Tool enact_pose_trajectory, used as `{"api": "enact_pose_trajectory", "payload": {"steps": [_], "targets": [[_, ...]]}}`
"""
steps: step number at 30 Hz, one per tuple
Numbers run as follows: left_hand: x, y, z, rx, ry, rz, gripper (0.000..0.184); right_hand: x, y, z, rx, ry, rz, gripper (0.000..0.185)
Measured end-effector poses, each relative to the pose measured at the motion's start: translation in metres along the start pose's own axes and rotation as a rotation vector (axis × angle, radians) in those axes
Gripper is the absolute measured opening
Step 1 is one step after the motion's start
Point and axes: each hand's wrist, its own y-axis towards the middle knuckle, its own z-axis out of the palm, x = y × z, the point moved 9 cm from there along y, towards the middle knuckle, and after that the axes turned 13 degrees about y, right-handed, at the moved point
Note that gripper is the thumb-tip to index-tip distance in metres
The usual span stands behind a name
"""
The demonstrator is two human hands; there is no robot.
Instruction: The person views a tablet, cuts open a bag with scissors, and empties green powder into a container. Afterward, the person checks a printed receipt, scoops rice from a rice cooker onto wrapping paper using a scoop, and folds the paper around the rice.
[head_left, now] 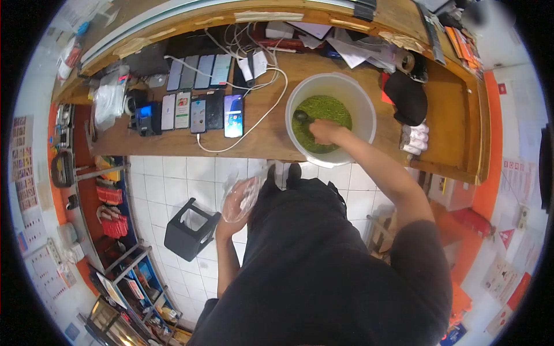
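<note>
A large translucent white plastic bucket point(363, 106) stands at the front edge of the wooden table. Fine green bits point(326, 105), too small to identify, cover its bottom. My right hand point(324, 132) reaches down into the bucket with its fingers closed around a black scoop point(300, 116), whose round head lies at the left side of the green bits. Below the table edge, my left hand point(241, 195) has a clear plastic bag point(232, 214) in its grip. The bag hangs over the palm and fingers, and its contents, if any, cannot be made out.
Several phones point(234, 115) lie in rows left of the bucket, with a white charging cable point(254, 142) looping close by. A card terminal point(147, 119) sits farther left. At right are a black cap point(407, 98) and white rolls point(414, 139). A black stool point(190, 230) stands on the tiled floor.
</note>
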Motion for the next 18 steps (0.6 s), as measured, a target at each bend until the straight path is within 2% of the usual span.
{"api": "enact_pose_trajectory", "payload": {"steps": [2, 4, 6, 8, 9, 11, 15, 17, 18], "targets": [[-0.019, 0.01, -0.014, -0.079, 0.337, 0.17, 0.048, 0.007, -0.01, -0.011, -0.014, 0.005, -0.019, 0.021], [-0.037, 0.023, -0.026, -0.14, 0.309, 0.16, 0.051, 0.016, -0.032, -0.041, -0.111, 0.04, -0.002, 0.019], [-0.058, 0.029, -0.04, -0.33, 0.383, 0.246, 0.042, 0.016, -0.062, -0.062, -0.18, 0.05, 0.007, 0.018], [-0.072, 0.04, -0.046, -0.4, 0.412, 0.27, 0.043, 0.021, -0.093, -0.096, -0.46, 0.144, -0.196, 0.014], [-0.076, 0.049, -0.045, -0.368, 0.424, 0.261, 0.044, 0.028, -0.107, -0.104, -0.46, 0.134, -0.201, 0.014], [-0.081, 0.063, -0.041, -0.336, 0.414, 0.297, 0.051, 0.044, -0.155, -0.146, -0.685, 0.261, -0.276, 0.01], [-0.101, 0.088, -0.022, -0.272, 0.339, 0.398, 0.057, 0.075, -0.206, -0.179, -0.699, 0.443, -0.138, 0.009], [-0.117, 0.101, -0.006, -0.205, 0.414, 0.437, 0.057, 0.103, -0.226, -0.194, -0.771, 0.602, -0.345, 0.009], [-0.122, 0.105, 0.002, -0.169, 0.452, 0.456, 0.058, 0.114, -0.23, -0.199, -0.779, 0.601, -0.344, 0.009]]}}
